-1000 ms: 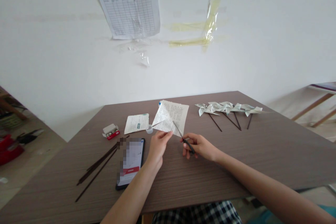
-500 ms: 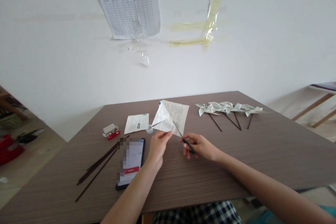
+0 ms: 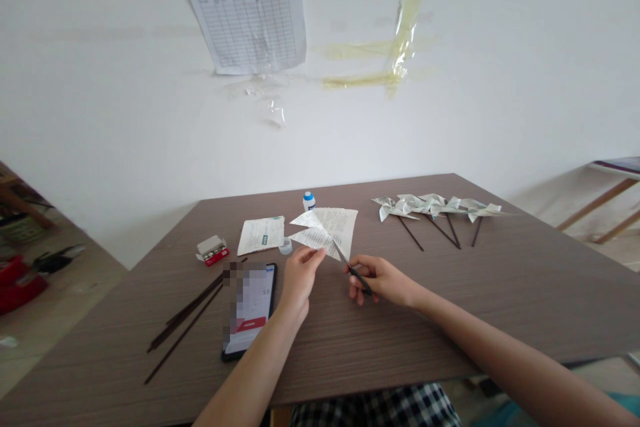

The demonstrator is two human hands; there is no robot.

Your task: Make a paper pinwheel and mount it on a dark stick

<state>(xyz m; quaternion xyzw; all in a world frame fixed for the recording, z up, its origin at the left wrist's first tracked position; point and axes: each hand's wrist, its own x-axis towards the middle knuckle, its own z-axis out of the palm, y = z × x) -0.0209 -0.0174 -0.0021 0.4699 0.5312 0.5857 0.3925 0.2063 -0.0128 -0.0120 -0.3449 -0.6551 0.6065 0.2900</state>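
My left hand (image 3: 303, 275) pinches the near edge of a printed sheet of paper (image 3: 342, 223) between thumb and fingers, holding it above the table. A slit runs into the sheet from its left side, and the two flaps there stand apart. My right hand (image 3: 375, 278) is closed around the black handles of a pair of scissors (image 3: 345, 258). The blades lie against the paper and point up and left toward its middle. Just behind the sheet stands a small white bottle with a blue cap (image 3: 309, 200). A roll of clear tape (image 3: 285, 246) lies left of the sheet.
Several paper pinwheels on dark sticks (image 3: 435, 207) lie at the back right of the table (image 3: 450, 320). To the left are a stack of paper squares (image 3: 261, 234), a small red-and-white box (image 3: 213, 251), dark sticks (image 3: 187, 307) and a phone (image 3: 250, 310).
The sheet's far edge has dipped and its slit gapes wider, so more of the blue-capped bottle shows behind it. Both hands stay nearly in place.
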